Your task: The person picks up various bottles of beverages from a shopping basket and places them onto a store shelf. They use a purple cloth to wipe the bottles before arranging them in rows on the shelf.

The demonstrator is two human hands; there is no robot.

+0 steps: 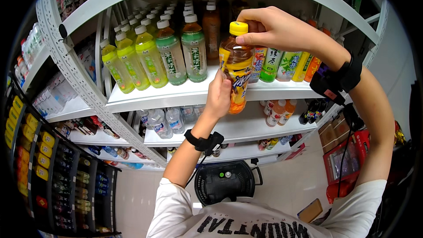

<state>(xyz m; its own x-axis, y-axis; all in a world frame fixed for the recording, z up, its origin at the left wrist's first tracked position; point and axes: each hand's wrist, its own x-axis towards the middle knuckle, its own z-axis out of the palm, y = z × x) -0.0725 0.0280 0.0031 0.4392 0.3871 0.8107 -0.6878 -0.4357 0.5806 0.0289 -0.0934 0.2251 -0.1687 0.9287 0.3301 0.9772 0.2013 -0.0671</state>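
Observation:
A plastic bottle of brown iced tea point(236, 69) with a yellow cap stands nearly upright before the drinks shelf. My left hand point(218, 96) grips its lower label from the left. My right hand point(269, 28) is at the bottle's neck, its thumb just below the cap and its other fingers partly hidden behind. Behind the bottle, more drinks stand on the white metal shelf point(158, 97). To the left are bottles with yellow-green labels point(148, 61) and bottles with green-and-clear labels point(195, 56). A green tea bottle point(271, 64) and an orange bottle point(314, 69) stand to the right, under my right wrist.
A black plastic basket point(206, 185) on the tiled floor holds items with green and white caps. Lower shelves carry clear water bottles point(160, 124) and pink-orange drinks point(276, 114). A black display rack point(67, 178) stands at left, and red boxes point(343, 162) are stacked at right.

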